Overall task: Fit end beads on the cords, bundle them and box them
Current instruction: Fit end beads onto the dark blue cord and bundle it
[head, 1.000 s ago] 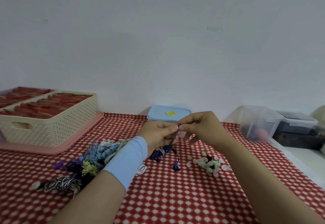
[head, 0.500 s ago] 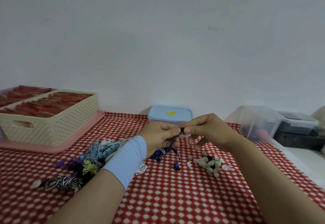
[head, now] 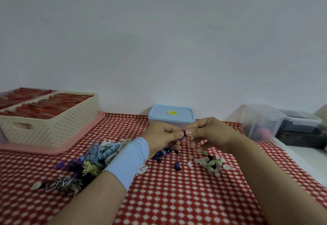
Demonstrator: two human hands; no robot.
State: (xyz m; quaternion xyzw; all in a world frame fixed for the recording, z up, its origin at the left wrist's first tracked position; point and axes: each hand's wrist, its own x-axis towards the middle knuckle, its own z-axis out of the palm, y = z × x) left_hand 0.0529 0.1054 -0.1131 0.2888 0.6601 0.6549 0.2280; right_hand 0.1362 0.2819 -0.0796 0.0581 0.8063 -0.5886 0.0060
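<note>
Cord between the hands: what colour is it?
Dark blue; the cord shows best in the head view.

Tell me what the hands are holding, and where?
The left hand pinches the blue cord near its end; the right hand pinches a dark bead at that end.

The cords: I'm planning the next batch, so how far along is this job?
Done: perhaps the red packs filling the cream basket. In hand: the left hand and right hand pinch a dark bead at one end of the blue cord. Left: the heap of loose cords by the left forearm, then bundling and boxing; spare beads lie ready.
</note>
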